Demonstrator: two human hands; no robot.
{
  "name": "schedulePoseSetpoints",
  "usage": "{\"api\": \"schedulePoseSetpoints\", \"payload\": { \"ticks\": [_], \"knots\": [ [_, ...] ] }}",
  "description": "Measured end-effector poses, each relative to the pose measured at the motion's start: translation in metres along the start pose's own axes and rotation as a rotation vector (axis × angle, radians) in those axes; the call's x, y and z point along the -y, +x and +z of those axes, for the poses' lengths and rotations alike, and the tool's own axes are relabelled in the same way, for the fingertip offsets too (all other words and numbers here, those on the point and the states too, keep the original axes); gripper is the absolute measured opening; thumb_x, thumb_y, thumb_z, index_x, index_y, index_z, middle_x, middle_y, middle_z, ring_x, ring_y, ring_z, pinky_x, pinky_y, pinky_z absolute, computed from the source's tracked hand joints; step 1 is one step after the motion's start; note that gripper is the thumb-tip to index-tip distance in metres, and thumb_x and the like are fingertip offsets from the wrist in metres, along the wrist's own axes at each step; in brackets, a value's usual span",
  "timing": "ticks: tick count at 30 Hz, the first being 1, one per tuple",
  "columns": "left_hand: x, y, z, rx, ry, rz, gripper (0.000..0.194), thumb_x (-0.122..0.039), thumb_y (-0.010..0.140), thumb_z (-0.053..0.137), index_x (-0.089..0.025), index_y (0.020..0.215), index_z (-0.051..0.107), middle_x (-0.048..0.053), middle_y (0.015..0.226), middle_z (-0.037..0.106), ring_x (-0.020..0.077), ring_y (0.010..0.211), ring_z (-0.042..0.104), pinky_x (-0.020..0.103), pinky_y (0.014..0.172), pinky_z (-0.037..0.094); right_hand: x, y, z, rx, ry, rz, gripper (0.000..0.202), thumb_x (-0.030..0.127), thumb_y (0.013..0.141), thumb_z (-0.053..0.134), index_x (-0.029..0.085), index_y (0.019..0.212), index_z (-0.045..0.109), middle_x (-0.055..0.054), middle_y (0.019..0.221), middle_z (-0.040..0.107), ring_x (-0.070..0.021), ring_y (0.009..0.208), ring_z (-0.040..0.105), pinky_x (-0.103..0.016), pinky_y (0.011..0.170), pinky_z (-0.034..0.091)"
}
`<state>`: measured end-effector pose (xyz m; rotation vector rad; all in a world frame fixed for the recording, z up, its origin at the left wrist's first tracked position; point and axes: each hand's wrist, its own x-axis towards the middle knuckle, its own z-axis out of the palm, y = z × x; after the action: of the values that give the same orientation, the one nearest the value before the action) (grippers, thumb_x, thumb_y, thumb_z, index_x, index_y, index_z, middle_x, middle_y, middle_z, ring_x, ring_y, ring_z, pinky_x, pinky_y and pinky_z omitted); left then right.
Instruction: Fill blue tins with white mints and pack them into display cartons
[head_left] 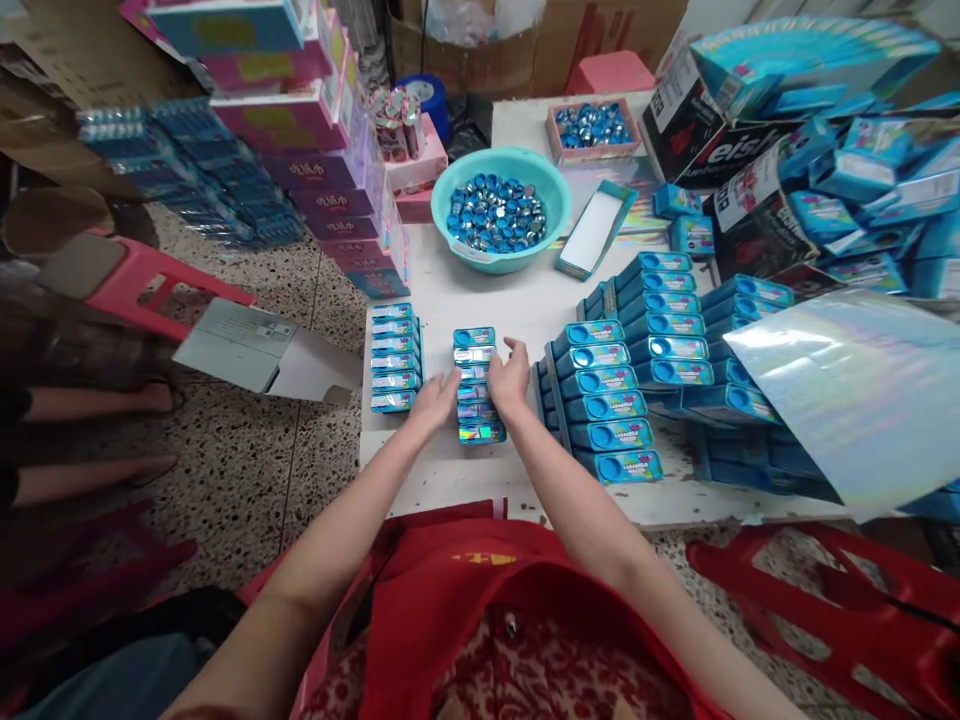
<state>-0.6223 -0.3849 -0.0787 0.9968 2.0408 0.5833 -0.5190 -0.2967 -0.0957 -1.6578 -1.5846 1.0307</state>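
A short row of small blue boxes (474, 392) lies on the white table in front of me, their faces shiny and partly holographic. My left hand (436, 398) is at the row's left side, fingers stretched toward the boxes, fingertips at its edge. On the other side, my right hand (511, 378) rests against the row with its fingers apart. Whether either hand presses on the boxes is hard to tell. Left of my left hand stands another row of blue boxes (394, 358). To the right are larger stacked rows of blue boxes (609, 408) with printed labels.
Beyond the hands sits a turquoise basin (501, 262) of blue and silver caps, beside an open blue carton (597, 230). A pink box (592, 130) holds more caps. Tall stacked cartons (337, 205) stand at the left edge; a holographic sheet (855, 400) overhangs the right.
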Motion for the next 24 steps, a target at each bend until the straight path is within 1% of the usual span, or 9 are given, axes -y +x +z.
{"api": "schedulePoseSetpoints", "payload": {
  "ticks": [2, 5, 6, 8, 9, 12, 17, 21, 24],
  "knots": [
    [0.012, -0.033, 0.001, 0.054, 0.112, 0.042, 0.050, -0.057, 0.088, 0.037, -0.019, 0.107, 0.062, 0.008, 0.111, 0.065, 0.0240, 0.101, 0.059, 0.032, 0.086, 0.043, -0.005, -0.033, -0.022, 0.031, 0.044, -0.213, 0.028, 0.022, 0.085, 0.044, 0.017, 0.112, 0.053, -0.013, 0.120, 0.056, -0.0231, 0.115, 0.050, -0.039, 0.095, 0.040],
    [0.024, -0.080, 0.015, 0.310, 0.322, 0.127, 0.042, -0.051, 0.071, 0.064, -0.024, 0.104, 0.064, 0.005, 0.118, 0.060, 0.0241, 0.098, 0.061, 0.031, 0.085, 0.044, -0.025, -0.089, -0.056, 0.220, 0.085, -0.351, 0.026, 0.022, 0.092, 0.037, 0.021, 0.110, 0.055, -0.009, 0.107, 0.060, -0.0196, 0.104, 0.056, -0.034, 0.088, 0.046],
    [0.026, -0.091, 0.020, 0.382, 0.383, 0.135, 0.040, -0.047, 0.070, 0.066, -0.025, 0.103, 0.065, 0.004, 0.117, 0.061, 0.0246, 0.098, 0.061, 0.031, 0.084, 0.044, -0.035, -0.104, -0.066, 0.259, 0.060, -0.372, 0.025, 0.021, 0.092, 0.037, 0.022, 0.108, 0.057, -0.008, 0.104, 0.061, -0.0193, 0.100, 0.057, -0.033, 0.085, 0.047],
    [0.029, -0.101, 0.030, 0.464, 0.462, 0.119, 0.026, -0.040, 0.078, 0.058, -0.024, 0.098, 0.066, 0.005, 0.106, 0.065, 0.0248, 0.096, 0.062, 0.031, 0.081, 0.043, -0.056, -0.125, -0.081, 0.319, -0.023, -0.424, 0.025, 0.020, 0.092, 0.039, 0.022, 0.105, 0.060, -0.008, 0.099, 0.060, -0.0194, 0.095, 0.057, -0.033, 0.082, 0.049],
    [0.029, -0.101, 0.033, 0.482, 0.481, 0.106, 0.023, -0.036, 0.082, 0.052, -0.023, 0.094, 0.067, 0.006, 0.101, 0.067, 0.0246, 0.095, 0.062, 0.031, 0.080, 0.043, -0.065, -0.131, -0.085, 0.353, -0.079, -0.466, 0.025, 0.019, 0.092, 0.040, 0.022, 0.106, 0.061, -0.008, 0.098, 0.060, -0.0197, 0.094, 0.057, -0.033, 0.081, 0.049],
    [0.031, -0.092, 0.037, 0.503, 0.500, 0.059, 0.029, -0.029, 0.088, 0.039, -0.022, 0.084, 0.067, 0.006, 0.090, 0.069, 0.0235, 0.091, 0.062, 0.030, 0.074, 0.041, -0.085, -0.139, -0.088, 0.502, -0.313, -0.624, 0.027, 0.021, 0.091, 0.045, 0.022, 0.114, 0.060, -0.010, 0.102, 0.060, -0.0218, 0.095, 0.054, -0.034, 0.080, 0.049],
    [0.036, -0.081, 0.039, 0.510, 0.487, 0.042, 0.029, -0.026, 0.087, 0.039, -0.021, 0.081, 0.066, 0.006, 0.088, 0.070, 0.0206, 0.087, 0.062, 0.027, 0.069, 0.040, -0.095, -0.138, -0.079, 0.709, -0.643, -0.768, 0.033, 0.024, 0.089, 0.052, 0.020, 0.122, 0.056, -0.011, 0.113, 0.062, -0.0250, 0.095, 0.053, -0.038, 0.079, 0.049],
    [0.042, -0.078, 0.043, 0.504, 0.471, 0.006, 0.029, -0.024, 0.086, 0.039, -0.020, 0.084, 0.068, 0.006, 0.089, 0.070, 0.0191, 0.085, 0.062, 0.026, 0.067, 0.039, -0.101, -0.138, -0.080, 0.758, -0.685, -0.845, 0.034, 0.020, 0.091, 0.049, 0.020, 0.124, 0.054, -0.011, 0.118, 0.061, -0.0250, 0.099, 0.053, -0.037, 0.079, 0.047],
    [0.046, -0.075, 0.045, 0.493, 0.456, -0.011, 0.030, -0.024, 0.086, 0.039, -0.019, 0.086, 0.068, 0.005, 0.091, 0.070, 0.0186, 0.086, 0.062, 0.025, 0.068, 0.039, -0.102, -0.138, -0.083, 0.772, -0.632, -0.875, 0.026, 0.021, 0.090, 0.051, 0.023, 0.115, 0.059, -0.008, 0.118, 0.061, -0.0238, 0.100, 0.053, -0.036, 0.079, 0.045]
  ]
}}
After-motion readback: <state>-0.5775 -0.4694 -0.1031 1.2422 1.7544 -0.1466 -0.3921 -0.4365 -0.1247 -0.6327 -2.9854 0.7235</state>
